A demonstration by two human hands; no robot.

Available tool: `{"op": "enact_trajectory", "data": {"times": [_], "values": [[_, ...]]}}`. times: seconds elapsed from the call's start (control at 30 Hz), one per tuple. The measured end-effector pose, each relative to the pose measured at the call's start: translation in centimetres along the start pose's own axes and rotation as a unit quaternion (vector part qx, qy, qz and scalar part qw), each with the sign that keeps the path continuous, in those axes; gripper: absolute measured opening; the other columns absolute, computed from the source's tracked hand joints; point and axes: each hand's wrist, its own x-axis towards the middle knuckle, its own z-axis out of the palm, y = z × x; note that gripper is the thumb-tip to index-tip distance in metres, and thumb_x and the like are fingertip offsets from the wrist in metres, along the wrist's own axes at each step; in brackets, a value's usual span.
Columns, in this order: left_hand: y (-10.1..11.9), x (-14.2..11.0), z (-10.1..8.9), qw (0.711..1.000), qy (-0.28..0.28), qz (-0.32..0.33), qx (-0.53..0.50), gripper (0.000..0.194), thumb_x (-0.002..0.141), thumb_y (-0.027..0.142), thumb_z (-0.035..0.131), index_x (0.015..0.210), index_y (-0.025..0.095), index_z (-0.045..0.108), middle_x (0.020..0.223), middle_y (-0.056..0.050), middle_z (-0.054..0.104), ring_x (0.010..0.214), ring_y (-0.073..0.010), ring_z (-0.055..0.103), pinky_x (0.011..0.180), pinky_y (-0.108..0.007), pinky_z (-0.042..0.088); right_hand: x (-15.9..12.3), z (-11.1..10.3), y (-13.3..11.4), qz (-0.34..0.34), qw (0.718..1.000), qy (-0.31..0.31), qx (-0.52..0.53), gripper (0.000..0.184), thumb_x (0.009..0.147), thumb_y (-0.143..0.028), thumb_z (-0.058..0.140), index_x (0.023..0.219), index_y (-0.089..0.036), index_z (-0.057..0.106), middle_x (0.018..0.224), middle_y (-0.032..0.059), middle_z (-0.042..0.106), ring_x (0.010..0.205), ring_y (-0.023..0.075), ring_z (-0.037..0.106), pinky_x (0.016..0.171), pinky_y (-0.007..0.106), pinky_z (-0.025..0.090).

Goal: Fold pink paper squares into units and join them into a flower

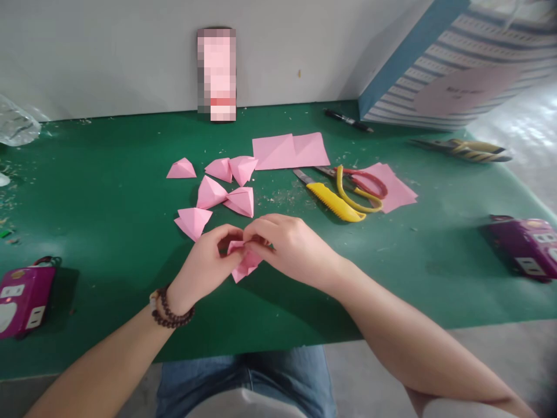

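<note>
Pink paper [245, 269], lower centre of the frame, pinched between fingertips of left hand [213, 259] and right hand [278, 239], both nearly closed.

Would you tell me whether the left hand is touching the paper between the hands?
Touching: the head view shows the left hand with its thumb on the pink paper.
</note>
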Motion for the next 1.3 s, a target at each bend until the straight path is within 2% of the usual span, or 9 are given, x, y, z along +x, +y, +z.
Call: {"op": "enact_trajectory", "data": {"times": [0.1,0.17,0.23,0.4,0.57,0.73,0.97,1.17,1.3], "values": [[-0.03,0.08,-0.09,1.0,-0.006,-0.005,0.019,0.012,0.078,0.018,0.058,0.087,0.019,0.065,0.087,-0.001,0.071,0.078,-0.0179,0.065,0.071,-0.029,0.051,-0.07,0.09,-0.07,-0.017,1.0,-0.012,0.006,0.011,0.087,-0.012,0.053,0.082,-0.016,0.063,0.082,0.0042,0.068,0.076,0.0144,0.061,0.069,0.026,0.046],[-0.13,0.07,-0.12,0.999,0.02,-0.008,0.034,0.012,0.077,0.021,0.059,0.088,0.019,0.066,0.082,-0.001,0.071,0.073,-0.0185,0.065,0.067,-0.03,0.051,-0.07,0.02,-0.13,0.019,1.0,-0.005,0.021,0.009,0.085,-0.014,0.057,0.092,-0.016,0.063,0.081,0.0031,0.068,0.073,0.0141,0.062,0.066,0.025,0.046],[-0.29,0.03,-0.11,0.999,0.049,-0.011,0.019,0.015,0.077,0.024,0.061,0.09,0.019,0.067,0.08,-0.002,0.071,0.07,-0.0192,0.065,0.065,-0.031,0.05,-0.04,-0.1,-0.19,0.077,0.996,0.004,0.044,0.02,0.08,-0.015,0.062,0.1,-0.017,0.061,0.079,0.0009,0.068,0.068,0.0133,0.062,0.062,0.024,0.046],[-0.47,-0.05,0.04,0.998,0.062,-0.016,-0.009,0.014,0.077,0.028,0.063,0.087,0.018,0.066,0.08,-0.003,0.07,0.073,-0.0201,0.066,0.066,-0.031,0.05,0.09,-0.17,-0.35,0.136,0.988,0.006,0.074,0.004,0.081,-0.016,0.06,0.08,-0.019,0.063,0.073,-0.0011,0.067,0.062,0.0107,0.059,0.056,0.022,0.042],[-0.57,0.02,0.19,0.998,0.045,-0.024,-0.036,0.013,0.076,0.027,0.065,0.086,0.018,0.066,0.08,-0.001,0.069,0.073,-0.0191,0.065,0.068,-0.031,0.051,0.12,-0.07,-0.37,0.113,0.991,0.022,0.062,0.008,0.081,-0.013,0.059,0.076,-0.018,0.063,0.072,-0.0009,0.066,0.06,0.0093,0.056,0.057,0.021,0.04],[-0.81,0.11,0.06,0.996,0.029,-0.016,-0.085,0.01,0.08,0.026,0.06,0.082,0.018,0.065,0.084,-0.002,0.069,0.079,-0.0181,0.066,0.071,-0.03,0.052,0.09,-0.07,-0.08,0.045,0.998,0.037,0.029,0.013,0.082,-0.008,0.055,0.077,-0.017,0.062,0.073,0.0003,0.067,0.066,0.0114,0.058,0.061,0.022,0.042],[-0.42,0.19,0.04,0.999,0.038,-0.009,-0.031,0.017,0.07,0.012,0.061,0.085,0.019,0.066,0.083,0.0,0.07,0.075,-0.0165,0.065,0.068,-0.028,0.053,-0.14,0.49,0.31,-0.043,0.997,0.061,-0.004,0.015,0.089,-0.015,0.052,0.08,-0.016,0.063,0.078,0.0044,0.069,0.073,0.0147,0.061,0.067,0.026,0.046],[-0.14,0.13,0.26,0.999,0.053,0.011,-0.008,0.017,0.065,0.007,0.059,0.076,0.019,0.062,0.074,0.001,0.068,0.069,-0.0154,0.064,0.064,-0.027,0.053,-0.28,0.66,-0.03,-0.072,0.996,0.059,-0.009,0.017,0.091,-0.017,0.05,0.081,-0.016,0.064,0.078,0.0049,0.068,0.072,0.0147,0.061,0.066,0.026,0.048],[-0.11,0.05,0.2,0.998,0.048,0.009,-0.028,0.014,0.068,0.01,0.059,0.079,0.019,0.062,0.074,0.002,0.067,0.068,-0.0151,0.065,0.063,-0.027,0.053,-0.35,0.61,-0.13,-0.052,0.997,0.062,0.004,0.013,0.09,-0.016,0.053,0.088,-0.016,0.066,0.081,0.0055,0.069,0.075,0.0155,0.063,0.066,0.027,0.049]]}}
